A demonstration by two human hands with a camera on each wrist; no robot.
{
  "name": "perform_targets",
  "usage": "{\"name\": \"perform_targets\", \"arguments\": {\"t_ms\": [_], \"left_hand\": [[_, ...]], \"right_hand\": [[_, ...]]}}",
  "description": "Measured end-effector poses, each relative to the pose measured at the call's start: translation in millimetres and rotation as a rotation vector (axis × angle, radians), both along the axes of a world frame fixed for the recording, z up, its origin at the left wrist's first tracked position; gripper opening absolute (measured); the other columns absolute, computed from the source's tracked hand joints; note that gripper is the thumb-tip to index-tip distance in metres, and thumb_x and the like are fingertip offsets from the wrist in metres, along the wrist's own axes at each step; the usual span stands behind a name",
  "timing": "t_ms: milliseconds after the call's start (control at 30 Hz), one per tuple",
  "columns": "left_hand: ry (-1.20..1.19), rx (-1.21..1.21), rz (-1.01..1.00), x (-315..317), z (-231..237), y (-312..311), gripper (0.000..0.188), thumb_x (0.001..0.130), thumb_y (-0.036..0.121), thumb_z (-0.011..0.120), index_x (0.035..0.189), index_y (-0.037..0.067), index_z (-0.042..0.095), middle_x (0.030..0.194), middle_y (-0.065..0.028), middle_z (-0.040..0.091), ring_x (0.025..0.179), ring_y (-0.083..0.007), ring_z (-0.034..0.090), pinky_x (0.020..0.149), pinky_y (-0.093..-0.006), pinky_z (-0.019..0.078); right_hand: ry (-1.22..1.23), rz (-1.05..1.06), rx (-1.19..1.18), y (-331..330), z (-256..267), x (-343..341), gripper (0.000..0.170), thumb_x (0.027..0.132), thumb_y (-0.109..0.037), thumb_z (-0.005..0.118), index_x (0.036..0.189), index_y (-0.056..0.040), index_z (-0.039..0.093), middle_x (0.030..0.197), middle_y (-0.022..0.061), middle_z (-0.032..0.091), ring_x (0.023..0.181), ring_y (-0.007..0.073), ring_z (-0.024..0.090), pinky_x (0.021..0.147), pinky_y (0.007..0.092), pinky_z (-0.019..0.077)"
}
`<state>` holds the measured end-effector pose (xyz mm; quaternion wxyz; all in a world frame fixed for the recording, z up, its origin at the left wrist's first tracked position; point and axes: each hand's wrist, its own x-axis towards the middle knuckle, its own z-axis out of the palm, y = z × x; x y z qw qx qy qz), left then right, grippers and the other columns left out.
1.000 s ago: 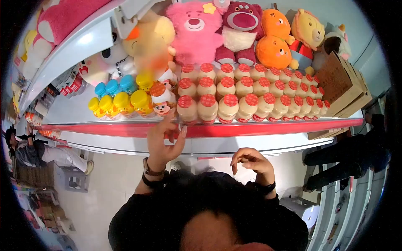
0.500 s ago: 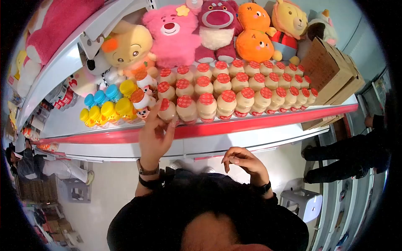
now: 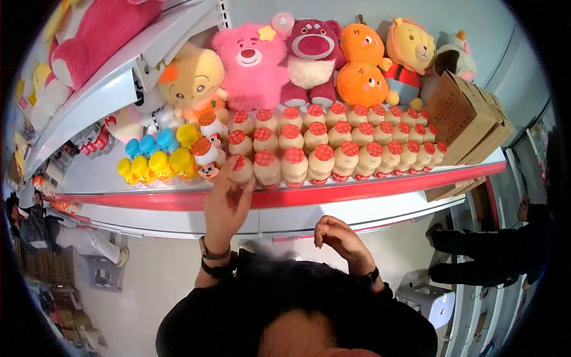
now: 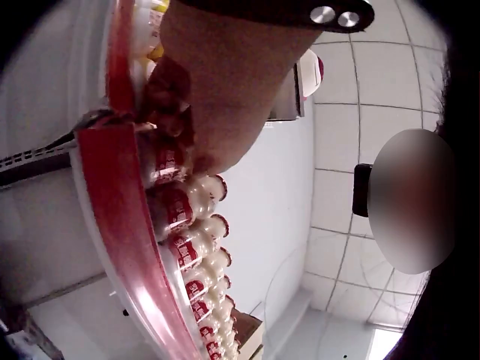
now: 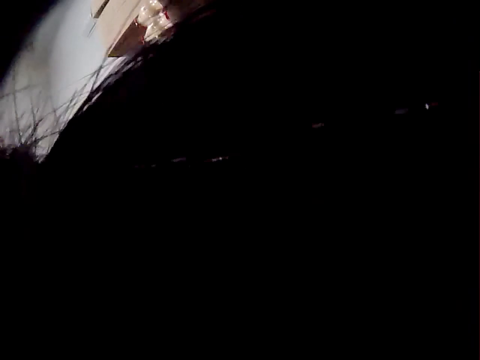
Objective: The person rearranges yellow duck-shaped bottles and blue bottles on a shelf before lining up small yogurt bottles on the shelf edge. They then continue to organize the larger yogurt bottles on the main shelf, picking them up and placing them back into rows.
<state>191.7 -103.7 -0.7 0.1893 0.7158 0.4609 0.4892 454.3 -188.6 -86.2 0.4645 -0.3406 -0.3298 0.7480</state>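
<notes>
On the shelf, small drink bottles with red patterned caps stand in close rows. My left hand (image 3: 225,208) is at the left end of the front row, its fingers and thumb on either side of the end drink bottle (image 3: 241,172). In the left wrist view the hand (image 4: 217,90) covers much of that bottle, whose red label shows below the fingers. Beside it on the left is an orange-capped bottle with a cartoon face (image 3: 208,156). My right hand (image 3: 344,239) hangs in front of the shelf edge, fingers loosely curled, holding nothing. The right wrist view is almost wholly dark.
Yellow-capped bottles (image 3: 160,165) and blue-capped bottles (image 3: 167,140) stand further left. Plush toys (image 3: 250,71) line the back; cardboard boxes (image 3: 464,122) stand at the right end. A red strip (image 3: 333,189) edges the shelf. A stool (image 3: 428,303) is behind right, near another person's legs (image 3: 476,256).
My left hand has come to the front row's end bottle, and its fingers have closed about it. The head view has shifted. The right hand stays loosely curled in front of the shelf.
</notes>
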Motion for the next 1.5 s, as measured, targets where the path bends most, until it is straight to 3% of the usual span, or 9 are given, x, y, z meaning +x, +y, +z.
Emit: {"name": "perform_targets", "arguments": {"t_ms": [233,333,733,833,933,1133,1233,1333,1500], "left_hand": [[0.003,0.034,0.076,2,11,-8,0.048,0.086,0.009,0.07,0.132,0.004,0.055,0.058,-0.001,0.047,0.048,-0.0093,0.046,0.049,-0.0252,0.0385],[0.084,0.043,0.053,-6,10,-5,0.052,0.089,0.006,0.067,0.138,0.004,0.05,0.063,0.0025,0.047,0.054,-0.0025,0.04,0.049,-0.0189,0.0303],[0.054,-0.004,0.074,-1,11,-1,0.072,0.084,0.013,0.073,0.146,0.003,0.038,0.052,0.0006,0.042,0.047,-0.0059,0.039,0.046,-0.0226,0.0313],[0.113,-0.033,0.133,-1,9,-2,0.066,0.082,0.018,0.074,0.14,0.004,0.045,0.054,-0.0029,0.048,0.047,-0.0134,0.051,0.047,-0.0291,0.0403],[0.061,0.019,0.119,-1,0,1,0.06,0.084,0.017,0.075,0.134,-0.001,0.046,0.057,0.0017,0.049,0.048,-0.0049,0.041,0.046,-0.022,0.0314],[-0.046,-0.016,0.079,-2,-2,-2,0.052,0.079,0.015,0.08,0.121,0.002,0.053,0.079,-0.0016,0.059,0.053,-0.0056,0.043,0.047,-0.0215,0.0333],[0.064,0.12,0.187,-1,7,-9,0.049,0.073,0.018,0.084,0.114,0.007,0.06,0.078,-0.0053,0.059,0.063,-0.0143,0.058,0.057,-0.0287,0.0469],[0.289,0.424,0.228,-7,6,-5,0.054,0.071,0.012,0.085,0.117,0.005,0.057,0.102,-0.0098,0.063,0.083,-0.0214,0.059,0.075,-0.0331,0.0505],[0.269,0.502,0.124,-13,-3,-4,0.058,0.064,0.011,0.088,0.115,0.007,0.058,0.113,-0.0139,0.064,0.1,-0.03,0.061,0.087,-0.0409,0.0505]], "right_hand": [[0.024,0.139,-0.011,0,-4,-7,0.018,0.099,-0.018,0.053,0.092,-0.0021,0.056,0.082,0.0081,0.059,0.078,0.0188,0.06,0.074,0.0309,0.0491],[0.049,0.224,0.002,5,-3,-8,0.018,0.1,-0.02,0.053,0.096,-0.002,0.057,0.086,0.0053,0.058,0.083,0.016,0.058,0.079,0.0293,0.0481],[0.01,0.204,0.006,14,3,-10,0.016,0.099,-0.017,0.052,0.092,-0.0022,0.056,0.082,0.0078,0.059,0.077,0.0176,0.059,0.074,0.0305,0.0491],[0.024,0.229,0.002,18,4,-14,0.017,0.099,-0.017,0.052,0.093,-0.0022,0.056,0.082,0.0075,0.058,0.077,0.0173,0.059,0.074,0.0301,0.0487],[0.005,0.246,-0.005,19,6,-18,0.018,0.099,-0.018,0.052,0.093,-0.0023,0.056,0.083,0.007,0.058,0.078,0.0171,0.058,0.074,0.0302,0.0484],[-0.018,0.316,0.035,19,11,-21,0.019,0.099,-0.02,0.054,0.094,-0.0022,0.056,0.082,0.0068,0.057,0.077,0.0173,0.057,0.074,0.0304,0.048],[0.006,0.322,0.02,18,13,-24,0.019,0.098,-0.021,0.054,0.094,-0.0022,0.055,0.082,0.0067,0.057,0.077,0.0173,0.057,0.074,0.0301,0.0478],[0.002,0.344,0.008,16,10,-28,0.019,0.098,-0.021,0.055,0.094,-0.002,0.056,0.081,0.0063,0.056,0.076,0.0172,0.056,0.073,0.0297,0.0475],[-0.02,0.343,-0.015,6,10,-32,0.018,0.098,-0.019,0.054,0.094,-0.0016,0.057,0.081,0.0061,0.056,0.076,0.0166,0.057,0.074,0.0289,0.0473]]}}
